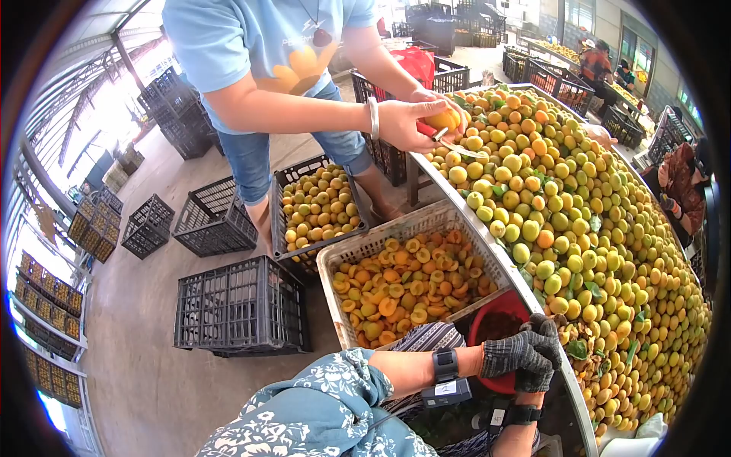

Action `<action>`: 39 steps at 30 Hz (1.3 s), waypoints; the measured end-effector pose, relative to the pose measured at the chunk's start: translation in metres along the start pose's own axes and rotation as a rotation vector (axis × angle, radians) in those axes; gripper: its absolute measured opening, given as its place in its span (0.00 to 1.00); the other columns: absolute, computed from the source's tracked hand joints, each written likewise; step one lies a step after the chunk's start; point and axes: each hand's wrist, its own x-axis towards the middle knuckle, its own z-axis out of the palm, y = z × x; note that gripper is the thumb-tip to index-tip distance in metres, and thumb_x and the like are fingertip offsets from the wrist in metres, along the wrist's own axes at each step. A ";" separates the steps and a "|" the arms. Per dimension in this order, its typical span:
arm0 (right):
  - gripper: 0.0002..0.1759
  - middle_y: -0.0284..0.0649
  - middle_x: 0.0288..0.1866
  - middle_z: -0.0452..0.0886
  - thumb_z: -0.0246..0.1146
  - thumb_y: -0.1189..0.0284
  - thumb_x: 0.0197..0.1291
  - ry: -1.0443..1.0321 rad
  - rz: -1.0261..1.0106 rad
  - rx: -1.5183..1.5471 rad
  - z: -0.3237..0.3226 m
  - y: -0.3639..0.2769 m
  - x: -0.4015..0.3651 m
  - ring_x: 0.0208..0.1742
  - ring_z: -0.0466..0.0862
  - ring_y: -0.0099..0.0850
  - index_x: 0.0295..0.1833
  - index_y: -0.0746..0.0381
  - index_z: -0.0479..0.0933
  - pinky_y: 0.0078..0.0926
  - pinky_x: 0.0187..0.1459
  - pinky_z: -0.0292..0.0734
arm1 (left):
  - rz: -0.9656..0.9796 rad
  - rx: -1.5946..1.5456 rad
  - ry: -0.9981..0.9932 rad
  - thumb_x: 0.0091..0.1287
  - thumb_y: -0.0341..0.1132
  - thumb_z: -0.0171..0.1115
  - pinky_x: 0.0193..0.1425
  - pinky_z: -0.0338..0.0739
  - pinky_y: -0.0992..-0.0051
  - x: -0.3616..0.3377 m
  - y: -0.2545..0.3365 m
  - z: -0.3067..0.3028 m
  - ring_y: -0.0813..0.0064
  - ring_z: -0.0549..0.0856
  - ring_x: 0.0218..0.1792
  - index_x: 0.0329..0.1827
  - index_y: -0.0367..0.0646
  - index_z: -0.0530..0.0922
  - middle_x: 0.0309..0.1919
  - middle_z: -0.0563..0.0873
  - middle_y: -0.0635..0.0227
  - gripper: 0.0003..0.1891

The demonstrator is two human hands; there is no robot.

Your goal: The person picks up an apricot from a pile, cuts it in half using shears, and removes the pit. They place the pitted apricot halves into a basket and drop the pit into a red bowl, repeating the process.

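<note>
My left hand (502, 355), in a dark grey knit glove, is closed and pressed against my right hand (541, 352), gloved alike. Both sets of fingers are curled together at the metal rim of the sorting table (524, 286). What they hold, if anything, is hidden. Just under and behind them sits a red basin (476, 329) with dark brown bits inside. Beside the basin stands a pale plastic crate (331, 293) of halved, pitted apricots (403, 278). A big heap of whole yellow-green apricots (579, 236) covers the table right of my hands.
Across from me, a person in a blue T-shirt (221, 46) holds an apricot (444, 119) and a knife (466, 151). A black crate of whole apricots (283, 179) stands by their feet. More black crates (240, 305) stand on the floor; other people work at right.
</note>
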 end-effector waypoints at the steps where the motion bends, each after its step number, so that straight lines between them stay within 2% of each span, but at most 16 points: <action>1: 0.17 0.39 0.34 0.77 0.54 0.62 0.70 -0.001 -0.002 0.001 0.004 -0.001 -0.003 0.35 0.77 0.28 0.49 0.65 0.76 0.22 0.37 0.74 | 0.005 0.009 -0.008 0.61 0.29 0.64 0.62 0.69 0.72 0.000 0.002 0.000 0.76 0.78 0.51 0.46 0.43 0.82 0.42 0.84 0.71 0.10; 2: 0.16 0.39 0.34 0.77 0.54 0.62 0.70 0.016 -0.010 0.020 0.007 -0.002 -0.006 0.35 0.77 0.28 0.49 0.65 0.76 0.21 0.37 0.74 | 0.006 0.011 -0.008 0.61 0.29 0.64 0.62 0.69 0.72 0.013 -0.028 0.003 0.76 0.78 0.51 0.46 0.43 0.82 0.42 0.84 0.71 0.10; 4: 0.16 0.39 0.34 0.77 0.54 0.62 0.70 0.031 -0.021 0.040 0.010 -0.002 -0.007 0.35 0.77 0.28 0.49 0.65 0.76 0.21 0.37 0.74 | 0.395 -0.884 0.022 0.61 0.30 0.64 0.62 0.69 0.73 0.051 -0.113 0.011 0.76 0.79 0.50 0.46 0.43 0.82 0.42 0.84 0.71 0.10; 5: 0.16 0.38 0.34 0.77 0.54 0.62 0.70 0.027 -0.040 0.020 0.010 -0.002 -0.007 0.35 0.77 0.27 0.49 0.65 0.76 0.21 0.37 0.74 | 0.395 -0.882 0.020 0.61 0.30 0.64 0.62 0.69 0.73 0.038 -0.086 0.008 0.76 0.79 0.50 0.46 0.43 0.82 0.42 0.84 0.71 0.10; 7: 0.16 0.38 0.34 0.77 0.54 0.62 0.70 0.022 -0.063 0.001 0.010 -0.001 -0.008 0.35 0.77 0.27 0.49 0.65 0.75 0.20 0.37 0.74 | -0.001 -0.014 0.006 0.60 0.30 0.65 0.61 0.69 0.73 -0.001 0.002 0.001 0.76 0.79 0.49 0.45 0.42 0.83 0.41 0.84 0.72 0.10; 11: 0.16 0.38 0.34 0.77 0.54 0.63 0.70 0.033 -0.041 0.017 0.010 -0.003 -0.007 0.36 0.77 0.27 0.49 0.65 0.76 0.20 0.38 0.74 | 0.012 -0.072 -0.015 0.60 0.30 0.66 0.60 0.70 0.73 0.001 -0.005 0.001 0.76 0.79 0.49 0.45 0.42 0.83 0.41 0.84 0.72 0.10; 14: 0.15 0.38 0.34 0.76 0.55 0.63 0.70 0.008 -0.036 0.023 0.009 -0.005 -0.007 0.36 0.77 0.27 0.49 0.65 0.76 0.20 0.38 0.74 | -0.002 0.011 0.081 0.59 0.29 0.66 0.60 0.71 0.73 0.003 -0.007 0.003 0.77 0.79 0.49 0.44 0.42 0.83 0.41 0.84 0.72 0.10; 16: 0.15 0.38 0.34 0.76 0.55 0.63 0.70 0.001 -0.035 0.025 0.010 -0.005 -0.008 0.36 0.77 0.27 0.48 0.65 0.76 0.21 0.38 0.74 | -0.018 -0.100 -0.017 0.59 0.29 0.66 0.59 0.71 0.74 -0.001 0.004 0.002 0.76 0.79 0.49 0.44 0.42 0.83 0.41 0.84 0.72 0.10; 23: 0.15 0.38 0.35 0.77 0.54 0.64 0.69 0.045 -0.097 -0.014 0.017 -0.006 -0.014 0.38 0.76 0.28 0.48 0.66 0.76 0.23 0.41 0.74 | 0.021 -0.086 -0.023 0.60 0.28 0.64 0.62 0.68 0.73 0.001 0.000 0.005 0.77 0.79 0.50 0.44 0.40 0.82 0.41 0.84 0.71 0.10; 25: 0.15 0.38 0.36 0.77 0.54 0.64 0.70 0.042 -0.107 -0.031 0.014 -0.004 -0.013 0.38 0.76 0.28 0.48 0.66 0.76 0.23 0.42 0.74 | 0.126 -0.068 0.054 0.59 0.26 0.62 0.64 0.67 0.72 0.008 -0.017 0.009 0.76 0.78 0.51 0.44 0.39 0.82 0.42 0.83 0.69 0.10; 29: 0.15 0.37 0.37 0.76 0.53 0.64 0.70 0.072 -0.083 -0.007 0.009 0.000 -0.012 0.39 0.76 0.27 0.48 0.65 0.76 0.22 0.42 0.73 | 0.178 -0.153 0.033 0.58 0.25 0.61 0.64 0.67 0.73 0.013 -0.025 0.009 0.76 0.77 0.53 0.43 0.39 0.82 0.42 0.83 0.69 0.11; 31: 0.15 0.36 0.36 0.76 0.53 0.64 0.70 0.056 -0.082 -0.009 0.004 0.000 -0.009 0.39 0.76 0.27 0.48 0.65 0.76 0.22 0.42 0.73 | -0.081 -0.220 0.032 0.56 0.24 0.61 0.65 0.66 0.73 0.002 0.000 0.007 0.76 0.76 0.53 0.43 0.38 0.82 0.42 0.82 0.69 0.11; 32: 0.15 0.36 0.38 0.76 0.53 0.64 0.70 0.021 -0.074 -0.003 -0.001 0.000 -0.006 0.40 0.76 0.28 0.49 0.65 0.75 0.23 0.43 0.73 | -0.081 -0.221 0.033 0.56 0.24 0.61 0.65 0.66 0.73 0.004 -0.005 0.007 0.76 0.76 0.53 0.43 0.38 0.82 0.42 0.82 0.69 0.11; 34: 0.17 0.36 0.40 0.77 0.52 0.63 0.71 -0.046 -0.051 0.009 -0.012 0.000 -0.001 0.42 0.77 0.28 0.52 0.65 0.75 0.24 0.46 0.74 | 0.118 -0.068 0.040 0.57 0.25 0.62 0.64 0.66 0.73 0.009 -0.018 0.008 0.76 0.77 0.52 0.43 0.40 0.82 0.41 0.82 0.70 0.11; 36: 0.18 0.37 0.43 0.78 0.51 0.62 0.71 -0.113 -0.020 0.023 -0.014 0.001 -0.003 0.44 0.77 0.29 0.54 0.65 0.74 0.26 0.49 0.74 | 0.095 -0.036 0.074 0.57 0.25 0.63 0.64 0.66 0.73 0.005 -0.011 0.011 0.76 0.77 0.51 0.43 0.40 0.82 0.41 0.83 0.69 0.11; 39: 0.14 0.35 0.36 0.76 0.55 0.65 0.68 0.050 -0.047 0.010 0.005 -0.001 -0.006 0.40 0.76 0.27 0.48 0.65 0.76 0.24 0.41 0.73 | 0.045 0.016 0.137 0.56 0.26 0.64 0.64 0.66 0.73 0.003 -0.002 0.006 0.76 0.78 0.50 0.43 0.40 0.82 0.40 0.83 0.68 0.11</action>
